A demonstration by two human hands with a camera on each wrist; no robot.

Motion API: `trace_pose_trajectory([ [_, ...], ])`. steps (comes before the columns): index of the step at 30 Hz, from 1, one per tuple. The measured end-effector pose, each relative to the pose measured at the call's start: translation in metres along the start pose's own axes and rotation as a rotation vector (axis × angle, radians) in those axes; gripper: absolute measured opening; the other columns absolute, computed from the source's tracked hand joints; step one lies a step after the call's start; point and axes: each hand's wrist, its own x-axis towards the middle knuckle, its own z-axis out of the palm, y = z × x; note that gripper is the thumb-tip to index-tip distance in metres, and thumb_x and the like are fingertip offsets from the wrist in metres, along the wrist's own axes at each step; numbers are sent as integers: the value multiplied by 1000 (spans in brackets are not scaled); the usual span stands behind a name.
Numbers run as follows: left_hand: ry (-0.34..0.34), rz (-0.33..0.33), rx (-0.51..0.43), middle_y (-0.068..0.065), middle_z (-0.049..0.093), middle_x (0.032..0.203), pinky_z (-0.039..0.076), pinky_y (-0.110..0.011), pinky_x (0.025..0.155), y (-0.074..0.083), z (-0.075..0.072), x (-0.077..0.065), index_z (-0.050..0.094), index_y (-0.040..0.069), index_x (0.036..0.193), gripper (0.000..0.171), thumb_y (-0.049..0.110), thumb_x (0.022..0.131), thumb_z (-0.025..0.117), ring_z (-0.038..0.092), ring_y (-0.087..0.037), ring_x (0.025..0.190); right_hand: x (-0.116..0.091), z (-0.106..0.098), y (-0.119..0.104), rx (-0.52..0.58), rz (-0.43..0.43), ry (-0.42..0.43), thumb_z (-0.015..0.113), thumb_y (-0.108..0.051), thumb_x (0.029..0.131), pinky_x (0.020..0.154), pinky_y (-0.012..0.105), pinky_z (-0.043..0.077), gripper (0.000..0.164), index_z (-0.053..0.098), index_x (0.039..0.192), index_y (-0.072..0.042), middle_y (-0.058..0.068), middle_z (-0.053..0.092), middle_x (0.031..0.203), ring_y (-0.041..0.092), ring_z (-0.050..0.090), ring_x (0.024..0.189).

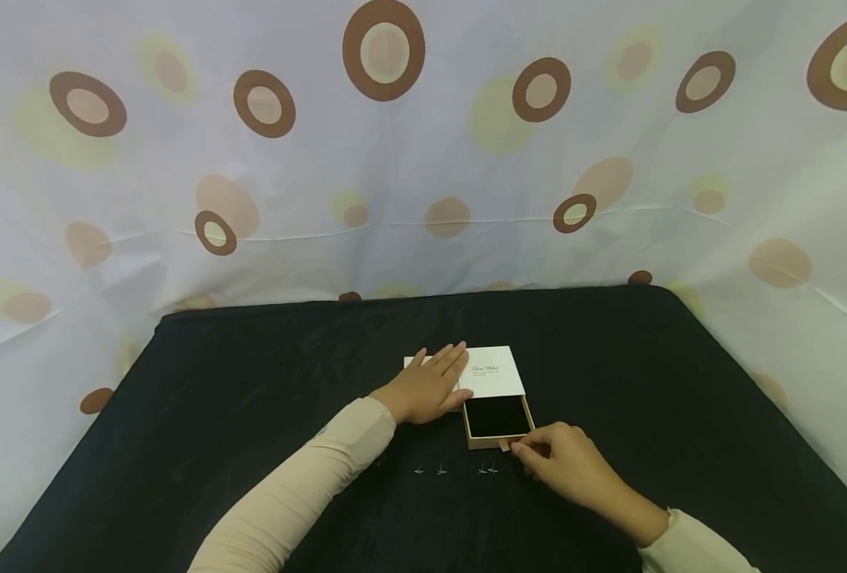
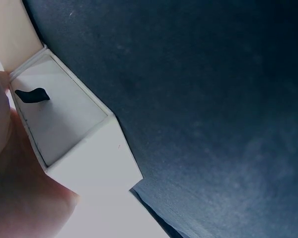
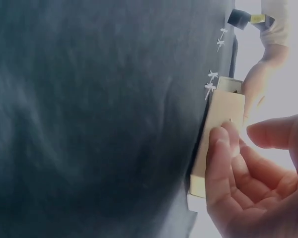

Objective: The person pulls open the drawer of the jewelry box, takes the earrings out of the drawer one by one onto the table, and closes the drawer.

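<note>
A white drawer box (image 1: 493,371) with printed lettering lies on the dark cloth. Its tan-edged drawer (image 1: 498,417), lined in black, is pulled out toward the near side, and a short pale tab (image 1: 505,446) sticks out from its front. My left hand (image 1: 427,388) rests flat with straight fingers across the box's left part and a second white box (image 2: 62,106) with a black tab. My right hand (image 1: 563,465) is at the drawer's front right corner beside the tab. In the right wrist view its fingers bend loosely near the drawer front (image 3: 221,134), the thumb apart from them.
Several small silvery pieces (image 1: 441,470) lie in a row on the cloth nearer than the boxes. The dark cloth (image 1: 287,358) covers the table, and a white curtain (image 1: 423,159) with round patterns hangs behind its far edge.
</note>
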Motion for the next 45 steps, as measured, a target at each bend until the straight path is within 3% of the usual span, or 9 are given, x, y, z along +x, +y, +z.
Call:
trace_pose_trajectory([
  [4,2,-2,-1,-4,4,162,11,-48,118,0,-1,-1,9,10,155,68,50,103,24,7,-18,148,-1,4,3,148,52,-43,63,-19,93,48,23,49,22,74,85,-1,-1,64,63,10,60,55],
  [10,6,-4,1,-4,4,162,11,-48,118,0,-2,-2,10,9,155,68,51,103,25,7,-18,148,2,9,5,277,114,-57,60,-21,95,49,27,51,27,74,89,1,4,65,64,15,62,58],
  [20,4,-9,-12,-3,4,162,11,-48,118,-1,-2,-2,11,10,155,68,51,103,26,7,-18,148,7,17,6,581,222,-144,57,-18,98,51,22,53,34,68,98,14,1,63,65,6,59,54],
  [45,-19,-15,-25,-2,2,162,8,-47,118,2,-5,-2,8,10,155,62,43,105,22,4,-17,148,7,23,5,620,239,-125,54,-10,97,52,20,51,28,66,99,16,1,64,68,6,58,57],
])
